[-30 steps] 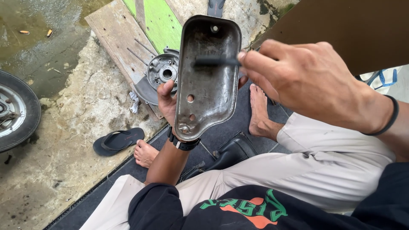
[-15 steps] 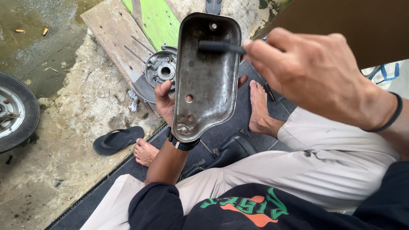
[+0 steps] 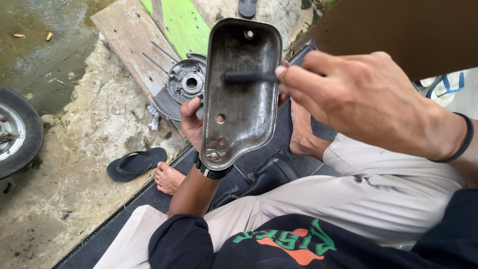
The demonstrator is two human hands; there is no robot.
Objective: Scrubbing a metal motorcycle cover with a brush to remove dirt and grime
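Note:
My left hand [image 3: 191, 122] holds a grimy, dished metal cover [image 3: 241, 92] upright from behind, its hollow side with several holes facing me. My right hand [image 3: 358, 99] pinches a thin dark rod-like tool [image 3: 249, 77] whose tip rests inside the upper part of the cover. A black watch sits on my left wrist and a black band on my right. I sit with legs apart in light trousers, bare feet on a dark mat.
A round metal hub plate [image 3: 186, 82] and thin rods lie on a wooden board [image 3: 132, 37] with a green plank [image 3: 184, 25]. A black sandal [image 3: 134, 163] rests on the concrete. A wheel [image 3: 15, 132] stands at left. A black object [image 3: 269, 174] lies between my legs.
The tool in my right hand has shifted left and slightly lower across the inside of the cover. The cover stays held in about the same place.

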